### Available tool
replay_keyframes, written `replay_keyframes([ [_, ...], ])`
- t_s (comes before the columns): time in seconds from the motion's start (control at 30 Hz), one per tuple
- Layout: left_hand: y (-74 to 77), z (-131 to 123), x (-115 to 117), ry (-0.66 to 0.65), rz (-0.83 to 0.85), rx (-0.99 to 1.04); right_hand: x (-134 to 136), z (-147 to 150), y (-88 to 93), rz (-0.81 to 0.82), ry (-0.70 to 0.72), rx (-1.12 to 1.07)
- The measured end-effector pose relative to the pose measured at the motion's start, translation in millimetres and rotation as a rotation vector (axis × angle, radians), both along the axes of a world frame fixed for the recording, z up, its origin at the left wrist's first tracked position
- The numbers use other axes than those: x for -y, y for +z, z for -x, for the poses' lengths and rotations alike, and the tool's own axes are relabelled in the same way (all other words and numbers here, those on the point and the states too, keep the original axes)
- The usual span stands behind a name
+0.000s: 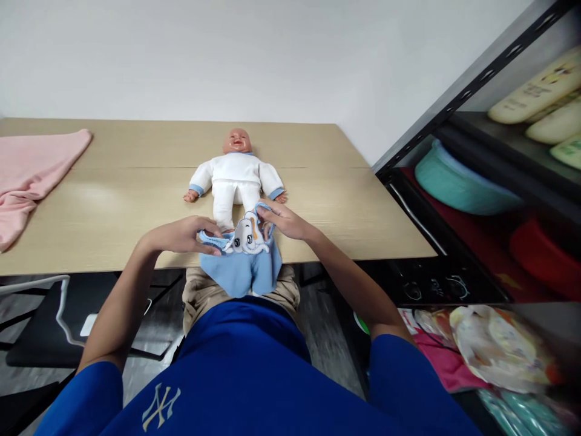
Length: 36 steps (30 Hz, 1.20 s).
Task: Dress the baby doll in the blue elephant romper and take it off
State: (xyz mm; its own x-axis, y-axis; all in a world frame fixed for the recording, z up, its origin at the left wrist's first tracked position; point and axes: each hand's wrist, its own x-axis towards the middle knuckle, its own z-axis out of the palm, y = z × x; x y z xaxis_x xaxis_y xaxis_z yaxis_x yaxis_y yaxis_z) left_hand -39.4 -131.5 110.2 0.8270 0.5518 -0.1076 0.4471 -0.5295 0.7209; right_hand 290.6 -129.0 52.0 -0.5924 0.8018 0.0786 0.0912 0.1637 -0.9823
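One pale desk (136,157) takes the largest part of the view, and a pink cloth (36,172) lies on its left side, well apart from the hands. Next in size is a baby doll (236,169) in white clothes with blue cuffs; it lies on its back, its head away, and its long axis runs straight toward the person. Smaller is a light blue garment (240,269) at the near edge of the desk, between the doll and the person's body. It looks soft and a little wrinkled, and its lower part hangs over this edge. From the fingers, the garment hangs down toward the person, while the doll's legs lie just ahead. The right hand (288,219) seems nearer to them, covering the end of one leg; the left hand (184,235) is just beside the other foot. On each hand the fingers are bent, nearly closed, and pinch one side of the garment's upper edge. Whether the feet are inside it, I cannot tell. Smallest is a white animal patch (245,239) on its front.
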Motion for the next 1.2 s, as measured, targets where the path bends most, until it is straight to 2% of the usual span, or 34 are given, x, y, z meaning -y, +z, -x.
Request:
replay_keyframes([
  [0.1,-13.6,3.5,-4.3,-0.031,-0.063,0.065,-4.5,4.2,-11.8,0.072,-0.038,0.01],
  [0.2,-21.7,6.9,-5.1,-0.045,0.007,0.092,-8.8,1.5,-12.9,0.047,-0.041,0.061],
  [0.3,-26.1,7.8,-4.0,-0.003,0.081,0.205,-7.9,-4.7,-3.6,-0.01,0.201,0.175],
  [0.37,-27.0,7.6,-3.5,0.07,0.081,0.296,-2.9,-5.6,3.8,-0.106,0.363,0.253],
  [0.4,-26.3,7.6,-3.2,0.104,0.082,0.331,0.4,-4.3,6.7,-0.161,0.401,0.277],
  [0.5,-18.8,9.6,-1.8,0.09,0.145,0.374,9.5,4.5,9.9,-0.244,0.362,0.203],
  [0.6,-6.5,15.4,0.7,0.028,0.209,0.298,11.3,12.3,7.4,-0.156,0.258,-0.068],
  [0.7,4.5,23.1,3.8,0.081,0.103,0.182,5.8,12.1,4.4,0.008,0.141,-0.213],
  [0.8,12.1,28.7,7.9,0.1,-0.016,0.065,-0.8,7.3,2.9,0.107,0.14,-0.149],
  [0.87,15.3,29.2,11.5,0.087,-0.019,-0.011,-2.5,5.1,2.3,0.038,0.205,-0.049],
  [0.93,17.1,26.9,15.3,0.038,0.027,-0.045,-0.8,5.6,1.4,-0.114,0.267,0.092],
  [1.03,17.4,21.5,20.0,-0.079,0.073,0.037,6.9,12.2,-1.4,-0.326,0.359,0.275],
  [1.13,15.9,16.9,23.6,-0.087,0.064,0.2,16.8,22.9,-4.8,-0.391,0.415,0.259],
  [1.2,15.1,12.7,26.3,-0.028,0.079,0.247,23.2,30.2,-6.0,-0.386,0.367,0.177],
])
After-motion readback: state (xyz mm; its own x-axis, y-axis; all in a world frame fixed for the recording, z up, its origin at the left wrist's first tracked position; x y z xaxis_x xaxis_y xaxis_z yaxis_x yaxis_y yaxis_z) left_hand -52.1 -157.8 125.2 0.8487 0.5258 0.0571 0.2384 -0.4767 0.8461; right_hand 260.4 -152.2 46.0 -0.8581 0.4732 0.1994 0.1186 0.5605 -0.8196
